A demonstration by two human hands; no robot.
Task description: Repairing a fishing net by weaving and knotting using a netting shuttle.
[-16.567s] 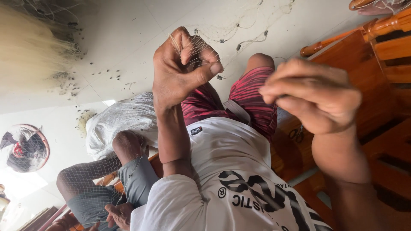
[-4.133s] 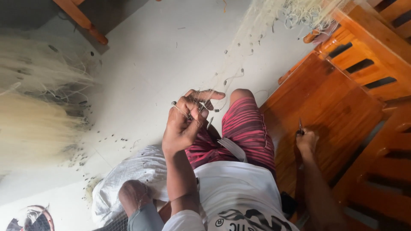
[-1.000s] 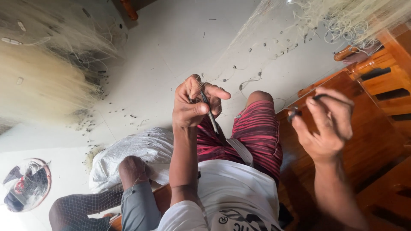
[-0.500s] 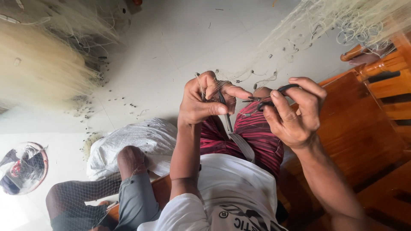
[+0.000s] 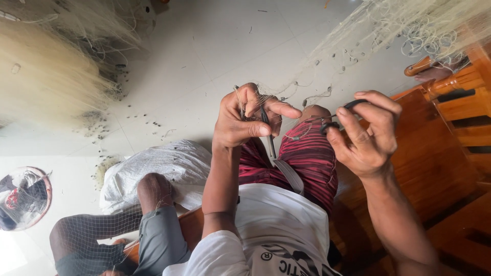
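1. Overhead in the view, a pale tiled floor (image 5: 204, 56) fills most of the frame, scattered with small dark specks.
2. A great heap of cream-coloured fishing net (image 5: 48, 76) lies on the floor at the upper left, and more fine netting (image 5: 409, 25) trails across the upper right.
3. A brown wooden chair (image 5: 440, 158) with slatted parts stands along the right side, just beside the person's striped shorts (image 5: 307, 158).
4. A white sack (image 5: 158, 171) rests on the floor beside the person's thigh, and another person's bent legs in grey shorts (image 5: 153, 235), draped with mesh, sit next to it.
5. A round fan (image 5: 23, 197) shows at the lower left edge, partly cut off.
6. The left hand (image 5: 243, 125) is raised in front of the shorts; its grip is pressed together, thumb against fingers, pinching a bunch of thin net strands (image 5: 263, 99) and a slim dark netting needle (image 5: 267, 130) that points down from the fist.
7. The right hand (image 5: 365, 135) is held near the left hand but apart from it; its fingers curl around small dark scissors (image 5: 340, 115), thumb and fingers closed on the handles.
8. A thin line (image 5: 307, 120) runs between the two hands.
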